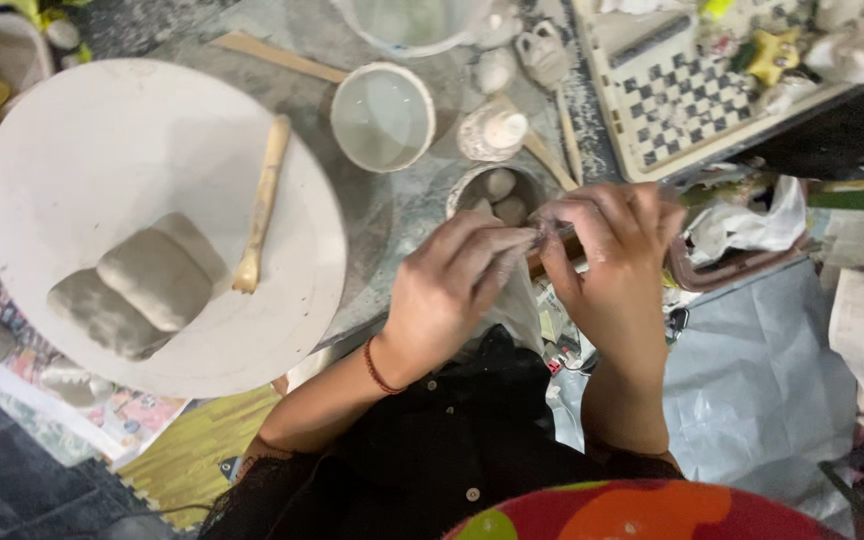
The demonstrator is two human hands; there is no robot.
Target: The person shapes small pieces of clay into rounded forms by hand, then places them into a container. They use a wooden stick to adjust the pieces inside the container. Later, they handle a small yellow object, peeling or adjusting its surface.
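Clay-dusted worktop beneath, left hand (447, 290) and right hand (617, 250) meet fingertip to fingertip, pinching a small clay piece (542, 232) to shape it, near the round board (82, 150).

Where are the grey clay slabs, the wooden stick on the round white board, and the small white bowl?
Grey clay slabs (157, 275), head view, top slab's middle.
Wooden stick (263, 200), head view, mid-shaft.
Small white bowl (382, 117), head view, on the inside of the bowl.

Both clay-smeared hands meet fingertip to fingertip at the centre, the left hand (449, 290) reaching toward two o'clock with a red thread round its wrist, the right hand (614, 262) curled toward ten o'clock, fingers pinched together.
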